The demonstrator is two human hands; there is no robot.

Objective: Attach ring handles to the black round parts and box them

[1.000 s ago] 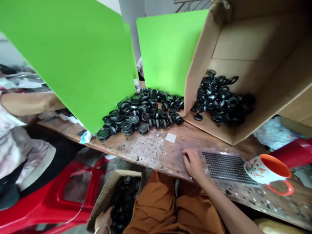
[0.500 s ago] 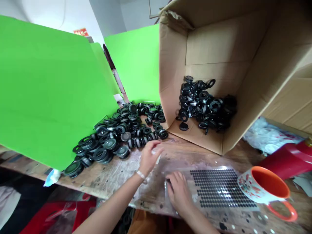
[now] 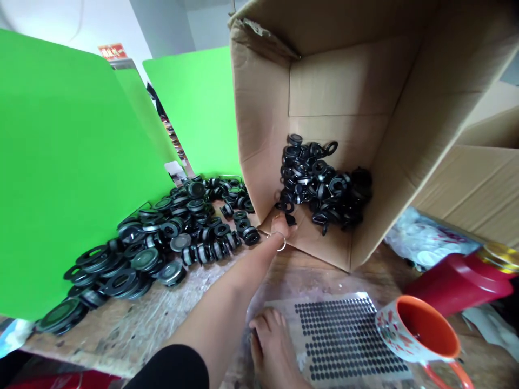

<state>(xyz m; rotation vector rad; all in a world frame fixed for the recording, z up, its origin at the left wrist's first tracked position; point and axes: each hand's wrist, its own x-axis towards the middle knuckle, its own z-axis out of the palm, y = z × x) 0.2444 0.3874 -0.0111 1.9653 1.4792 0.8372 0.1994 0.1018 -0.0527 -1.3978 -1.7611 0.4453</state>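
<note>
My left hand [image 3: 283, 224] reaches over the front flap of the cardboard box [image 3: 312, 249]. Its fingers are closed around a small black round part [image 3: 291, 219], partly hidden by the hand. Deeper in the box lies a heap of similar black ring-shaped parts [image 3: 320, 183]. My right hand [image 3: 273, 340] rests at the left edge of a clear sheet covered in rows of black dots [image 3: 344, 335]. Its fingers are curled, and what lies under them is hidden.
Piles of black round parts [image 3: 146, 259] cover the table's left side, before green panels [image 3: 73, 162]. At right stand an orange-lined mug [image 3: 405, 335] and a red container [image 3: 454, 283]. A plastic bag [image 3: 425, 237] lies behind them.
My left hand has moved forward and right, from above the table to the black part at the box's front. My right hand stays by the dotted sheet. The view has shifted right.
</note>
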